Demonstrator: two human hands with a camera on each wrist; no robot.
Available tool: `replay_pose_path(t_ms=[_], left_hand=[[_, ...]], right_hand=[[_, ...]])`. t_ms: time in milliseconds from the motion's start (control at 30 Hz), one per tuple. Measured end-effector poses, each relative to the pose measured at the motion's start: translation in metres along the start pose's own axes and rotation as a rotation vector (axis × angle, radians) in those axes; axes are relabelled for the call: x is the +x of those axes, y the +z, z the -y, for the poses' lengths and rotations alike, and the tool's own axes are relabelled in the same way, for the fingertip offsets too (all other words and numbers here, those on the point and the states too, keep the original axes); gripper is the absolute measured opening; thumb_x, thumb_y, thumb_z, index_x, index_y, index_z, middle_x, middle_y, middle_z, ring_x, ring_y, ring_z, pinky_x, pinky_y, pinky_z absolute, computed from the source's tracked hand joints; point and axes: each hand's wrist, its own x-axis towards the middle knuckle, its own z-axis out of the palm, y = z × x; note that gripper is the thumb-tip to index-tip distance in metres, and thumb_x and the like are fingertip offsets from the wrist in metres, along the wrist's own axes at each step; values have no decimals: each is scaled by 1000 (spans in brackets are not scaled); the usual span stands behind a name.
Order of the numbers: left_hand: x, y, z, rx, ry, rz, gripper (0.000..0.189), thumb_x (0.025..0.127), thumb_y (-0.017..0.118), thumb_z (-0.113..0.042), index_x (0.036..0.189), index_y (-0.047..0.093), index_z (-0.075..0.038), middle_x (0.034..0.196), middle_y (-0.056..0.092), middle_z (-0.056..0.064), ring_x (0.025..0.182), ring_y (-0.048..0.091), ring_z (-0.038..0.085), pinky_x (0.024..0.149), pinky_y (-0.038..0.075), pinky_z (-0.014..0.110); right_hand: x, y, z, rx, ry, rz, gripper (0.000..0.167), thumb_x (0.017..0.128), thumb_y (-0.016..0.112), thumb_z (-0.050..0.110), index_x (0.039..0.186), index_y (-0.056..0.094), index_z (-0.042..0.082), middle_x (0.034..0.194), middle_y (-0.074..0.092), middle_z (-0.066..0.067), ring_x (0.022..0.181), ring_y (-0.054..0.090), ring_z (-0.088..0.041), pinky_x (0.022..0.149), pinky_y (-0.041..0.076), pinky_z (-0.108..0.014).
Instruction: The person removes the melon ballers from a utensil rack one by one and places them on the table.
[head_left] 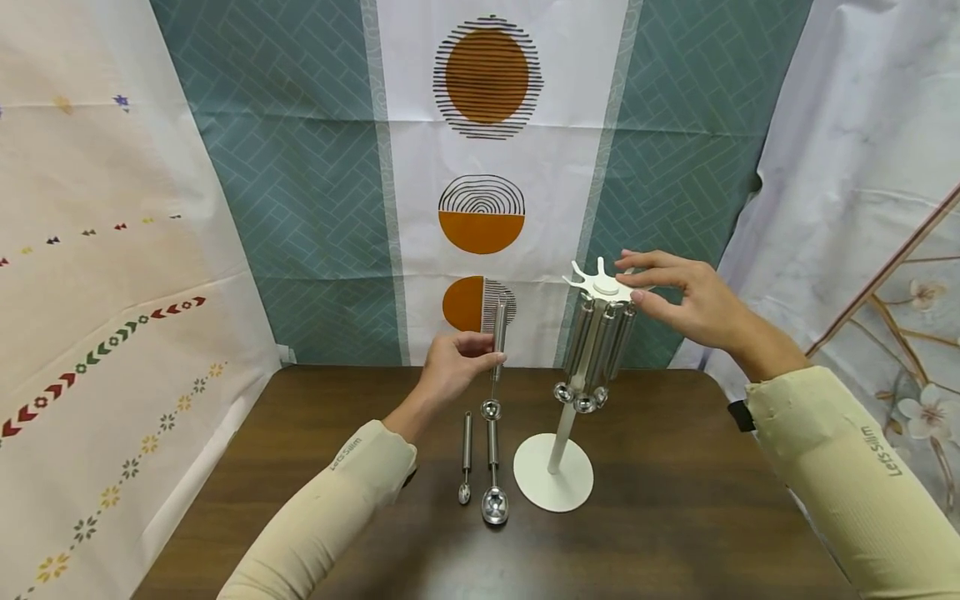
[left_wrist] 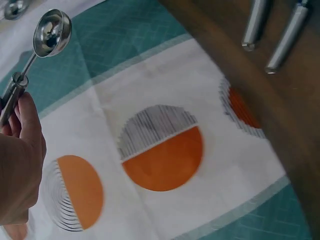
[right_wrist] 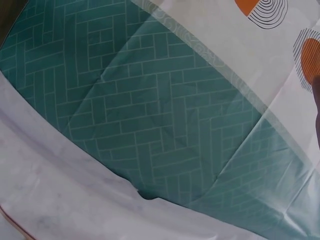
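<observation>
In the head view, my left hand (head_left: 457,362) pinches a steel measuring spoon (head_left: 499,333) by its handle, bowl downward, left of a white hanging stand (head_left: 553,492). The left wrist view shows its round, shiny bowl (left_wrist: 52,32) beyond the thumb. My right hand (head_left: 686,296) grips the right side of the stand's pronged top (head_left: 606,285) between thumb and fingers. Several steel measuring spoons (head_left: 600,350) hang from the prongs, bowls down. Bare prongs show at the top's back left. Only a fingertip appears at the right wrist view's edge.
On the brown table (head_left: 360,533) lie a small measuring spoon (head_left: 467,454) and a larger measuring spoon (head_left: 494,504), left of the stand's round base. A patterned green and white cloth (head_left: 315,208) hangs behind, with pale cloths at both sides.
</observation>
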Motion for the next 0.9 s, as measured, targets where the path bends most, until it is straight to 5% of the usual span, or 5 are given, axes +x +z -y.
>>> replay_pose_path(t_ms=[567,900], left_hand=[[-29,-19,80,73,-104,-120,24,80,84,-8,102,77,1,87,74,7,76,68,13,68,55,25],[-49,-25,126,-28,-203,-144,23,80,82,-1,100,74,8,90,75,17,74,73,22,69,60,37]], right_hand=[[1,4,0,46,-20,-17,29,90,63,-7,118,71,-3,131,62,-16,132,45,-1,93,40,-12],[1,6,-1,58,-24,-37,30,89,63,-9,117,72,-3,128,62,-16,132,46,-2,91,41,-11]])
